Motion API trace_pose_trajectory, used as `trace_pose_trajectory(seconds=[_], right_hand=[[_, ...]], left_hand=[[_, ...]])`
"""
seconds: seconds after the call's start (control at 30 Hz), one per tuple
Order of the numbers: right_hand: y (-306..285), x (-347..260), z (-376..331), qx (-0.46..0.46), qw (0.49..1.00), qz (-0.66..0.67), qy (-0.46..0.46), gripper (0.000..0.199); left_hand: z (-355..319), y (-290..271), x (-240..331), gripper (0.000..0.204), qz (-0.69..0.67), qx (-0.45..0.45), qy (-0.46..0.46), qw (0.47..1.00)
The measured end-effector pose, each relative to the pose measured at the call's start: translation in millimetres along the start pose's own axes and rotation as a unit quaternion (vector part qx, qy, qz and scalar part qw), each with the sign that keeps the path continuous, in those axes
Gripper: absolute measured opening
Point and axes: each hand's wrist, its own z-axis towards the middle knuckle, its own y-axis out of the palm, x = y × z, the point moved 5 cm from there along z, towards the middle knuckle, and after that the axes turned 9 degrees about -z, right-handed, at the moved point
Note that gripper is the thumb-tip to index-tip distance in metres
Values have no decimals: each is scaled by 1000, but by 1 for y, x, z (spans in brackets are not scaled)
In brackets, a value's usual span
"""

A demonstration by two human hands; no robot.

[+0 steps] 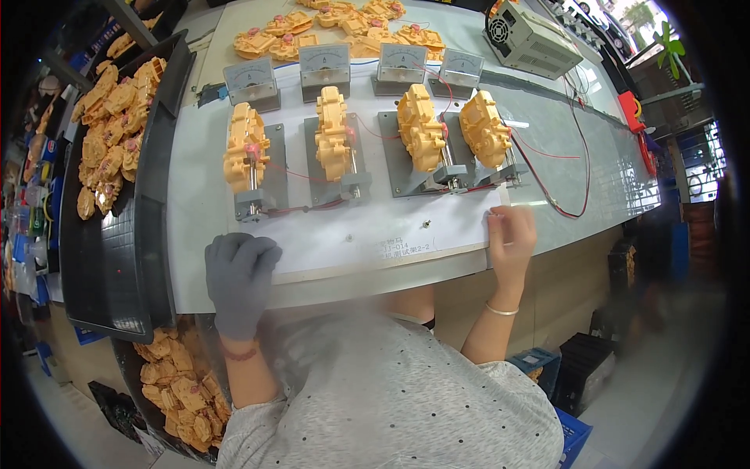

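My left hand (241, 270), in a grey glove, rests at the table's front edge with its fingers curled; whatever they hold, if anything, is hidden. My bare right hand (513, 234) has thumb and fingers drawn together by the right edge of a white board (312, 246); I cannot make out anything in them. Beyond my hands, several yellow plastic gearbox housings stand upright in grey test fixtures: one far left (246, 148), another beside it (332, 137), then one right of the middle (422, 129) and one far right (484, 133). Red wires run among the fixtures.
Behind the fixtures stand several analog panel meters (325, 66). More yellow housings (281, 35) lie at the back. A power supply (531, 39) sits back right. At the left, a black tray (148, 234) holds piled housings; another pile (183, 383) lies in a container below the table.
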Motion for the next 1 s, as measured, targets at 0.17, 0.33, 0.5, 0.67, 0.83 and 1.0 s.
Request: trace_pose_trajectory(seconds=[0.17, 0.33, 0.5, 0.67, 0.83, 1.0], right_hand=[[23, -80, -5, -50, 996, -40, -62, 16], [54, -81, -10, -62, 991, -102, -58, 16], [46, -104, -9, 8, 997, -39, -71, 16], [58, -177, -11, -165, 923, 330, -105, 37], [132, -235, -1, -174, 926, 304, -140, 43], [144, -227, -8, -201, 909, 346, -118, 42]], left_hand=[[9, 27, 55, 23, -59, 20, 93, 994], [19, 68, 47, 18, -63, -73, 32, 995], [17, 49, 61, 13, -10, -55, 91, 994], [35, -63, 80, 15, -70, 36, 87, 993], [98, -46, 19, 28, 159, -107, 7, 981], [116, -11, -10, 43, 93, -213, -14, 972]])
